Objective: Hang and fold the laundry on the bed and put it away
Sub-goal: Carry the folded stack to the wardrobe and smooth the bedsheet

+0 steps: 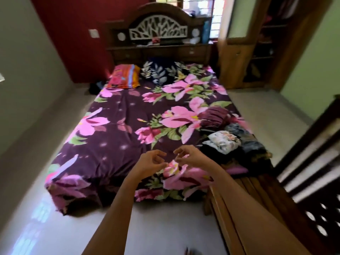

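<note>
Left hand (150, 162) and right hand (189, 156), lower centre of frame, hover over the bed (114, 126), fingers loosely curled, grasping nothing. Laundry pile (230, 137) lies on the bed's right edge, centre right.

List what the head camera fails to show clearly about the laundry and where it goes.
- Laundry pile, head view: motion blur and overlap hide how many garments, and which kinds.
- Wardrobe, head view: dim, blurred, its door covers part; shelf contents unreadable.
- Dark heap beside the orange pillow, head view: the bed hides part.
</note>
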A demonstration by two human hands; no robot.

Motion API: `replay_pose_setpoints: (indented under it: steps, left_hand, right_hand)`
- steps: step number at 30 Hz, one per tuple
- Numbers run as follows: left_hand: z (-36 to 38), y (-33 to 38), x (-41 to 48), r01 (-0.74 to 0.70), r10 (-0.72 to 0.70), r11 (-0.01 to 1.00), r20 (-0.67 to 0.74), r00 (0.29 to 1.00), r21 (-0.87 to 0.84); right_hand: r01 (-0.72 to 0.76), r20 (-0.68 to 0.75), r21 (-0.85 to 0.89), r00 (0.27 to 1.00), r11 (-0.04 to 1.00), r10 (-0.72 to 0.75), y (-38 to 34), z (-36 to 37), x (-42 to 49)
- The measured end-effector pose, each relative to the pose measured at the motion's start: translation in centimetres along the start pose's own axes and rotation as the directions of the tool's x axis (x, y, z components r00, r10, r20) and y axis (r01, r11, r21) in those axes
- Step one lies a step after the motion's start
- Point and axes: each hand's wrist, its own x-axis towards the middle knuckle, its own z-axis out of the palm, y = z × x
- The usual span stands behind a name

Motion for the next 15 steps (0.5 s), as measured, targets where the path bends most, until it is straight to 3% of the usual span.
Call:
replay_pose_setpoints:
  steps: [4, 15]
  left_hand:
    - [2.9, 1.8, 6.4, -0.051, 0.052, 0.999, 0.133, 0.99, -0.005]
    - [11.3, 7.6, 24.5, -0.158, 0.15, 0.987, 0.307, 0.94, 0.001]
  right_hand:
    - [-0.107, -0.104, 0.038, 0.988, 0.994, 0.11, 4.5, -4.3, 0.9]
    - [-0.272, -0.217, 0.204, 0.924, 0.94, 0.315, 13.3, -16.7, 6.2]
